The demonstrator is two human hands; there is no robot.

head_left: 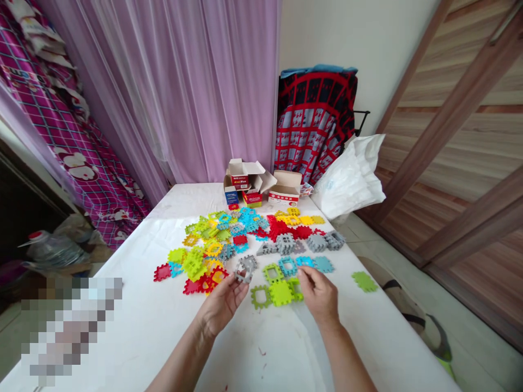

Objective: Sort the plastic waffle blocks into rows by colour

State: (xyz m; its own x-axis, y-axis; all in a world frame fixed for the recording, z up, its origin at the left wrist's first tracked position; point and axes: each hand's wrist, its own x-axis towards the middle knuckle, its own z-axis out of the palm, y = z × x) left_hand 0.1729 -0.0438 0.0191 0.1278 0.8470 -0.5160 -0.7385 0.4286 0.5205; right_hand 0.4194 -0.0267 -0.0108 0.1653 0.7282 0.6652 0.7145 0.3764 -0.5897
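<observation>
My left hand (223,305) is closed on a grey interlocking plastic tile (241,274) with an open middle, gripped at its lower left edge. Another grey tile seems to lie just behind it. My right hand (321,294) is curled, thumb and index finger together, at the right edge of a group of green tiles (281,293). Whether anything is between those fingers is hidden. The green group joins a solid tile with open-framed ones. A blue framed tile (287,266) and a plain light blue tile (323,264) lie just beyond my right hand.
Mixed tiles pile up at left, including lime ones (194,265) and red ones (196,285). Red tiles (278,228) and grey stacks (316,243) lie farther right. Cardboard boxes (283,190) stand behind, beside a white plastic bag (349,177). One green tile (365,281) sits near the right edge.
</observation>
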